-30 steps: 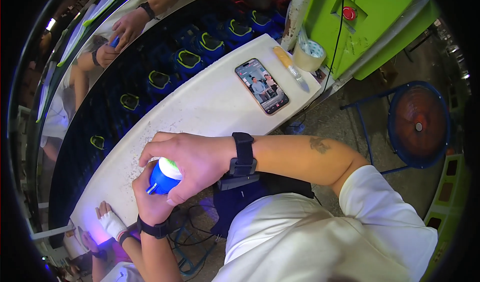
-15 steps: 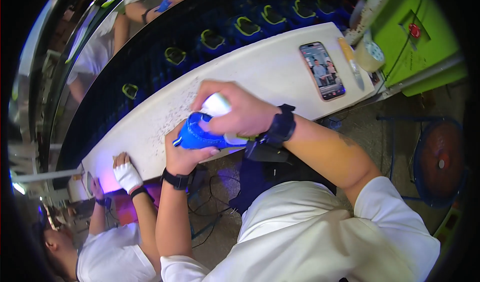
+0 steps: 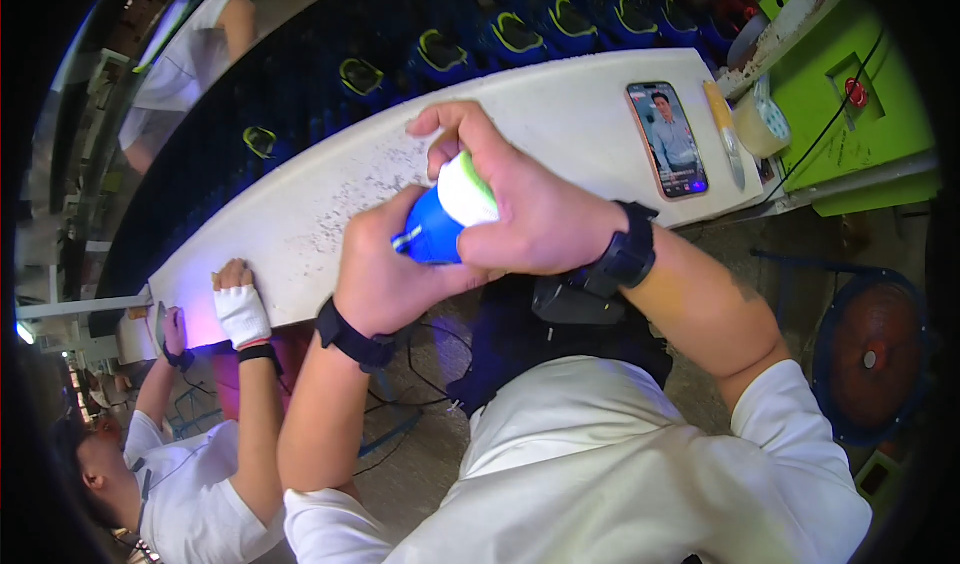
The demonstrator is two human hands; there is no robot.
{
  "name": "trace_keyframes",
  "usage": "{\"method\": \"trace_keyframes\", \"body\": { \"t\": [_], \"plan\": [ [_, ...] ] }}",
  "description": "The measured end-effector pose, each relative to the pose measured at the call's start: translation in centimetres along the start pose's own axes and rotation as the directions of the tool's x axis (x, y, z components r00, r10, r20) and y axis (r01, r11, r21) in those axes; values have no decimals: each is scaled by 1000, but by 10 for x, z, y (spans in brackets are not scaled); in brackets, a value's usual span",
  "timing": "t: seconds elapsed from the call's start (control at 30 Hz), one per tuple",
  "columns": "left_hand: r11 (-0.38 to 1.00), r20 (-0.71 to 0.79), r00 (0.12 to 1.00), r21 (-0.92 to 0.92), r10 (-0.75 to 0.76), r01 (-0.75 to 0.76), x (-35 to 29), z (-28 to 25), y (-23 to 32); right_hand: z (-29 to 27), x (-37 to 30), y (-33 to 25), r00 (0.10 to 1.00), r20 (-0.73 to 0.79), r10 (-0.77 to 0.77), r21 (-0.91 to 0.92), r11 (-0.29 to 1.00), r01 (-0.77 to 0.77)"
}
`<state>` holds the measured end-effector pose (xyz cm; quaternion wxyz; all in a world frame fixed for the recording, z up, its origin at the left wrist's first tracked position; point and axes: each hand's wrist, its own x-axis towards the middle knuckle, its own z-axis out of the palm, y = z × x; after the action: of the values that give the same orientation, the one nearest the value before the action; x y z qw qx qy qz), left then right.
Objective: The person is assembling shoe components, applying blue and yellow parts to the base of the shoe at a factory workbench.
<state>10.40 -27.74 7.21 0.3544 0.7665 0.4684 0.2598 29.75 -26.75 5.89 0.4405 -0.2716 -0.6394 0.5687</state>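
Observation:
A blue shoe is held over the white bench, its heel end with a small pale tab toward the left. My left hand wraps round its left and lower side, fingers closed. Against the shoe's upper side sits a smooth white piece with a green edge; whether it is a sole or an insole I cannot tell. My right hand grips this piece, thumb pressed low near the shoe and index finger bent outward over the top. The rest of the shoe is hidden behind my right hand.
Beyond the white bench, a dark belt carries several dark blue shoes with yellow-green collars. At right lie a phone, a knife and a tape roll. A co-worker's gloved hand rests at left. A fan stands right.
Both hands have turned the shoe, bringing the white piece's green edge into view. My right index finger has lifted outward. The view has shifted slightly, and the phone's picture differs.

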Motion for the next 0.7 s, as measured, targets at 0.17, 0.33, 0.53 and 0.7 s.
{"method": "trace_keyframes", "body": {
  "t": [0.17,0.33,0.53,0.7],
  "plan": [
    [977,20,995,186,102,-104,29,6,23,-33,-3,-6,990,2,142,117,983,-141],
    [998,53,998,55,28,-31,48,16,11,-44,10,6,994,-85,68,-38,997,-71],
    [965,-72,996,-252,53,-69,43,11,-14,-27,27,30,983,-152,107,395,918,-39],
    [956,-160,982,-259,102,-141,-2,10,-28,-14,-49,43,959,-193,-210,-381,916,124]
  ]
}}
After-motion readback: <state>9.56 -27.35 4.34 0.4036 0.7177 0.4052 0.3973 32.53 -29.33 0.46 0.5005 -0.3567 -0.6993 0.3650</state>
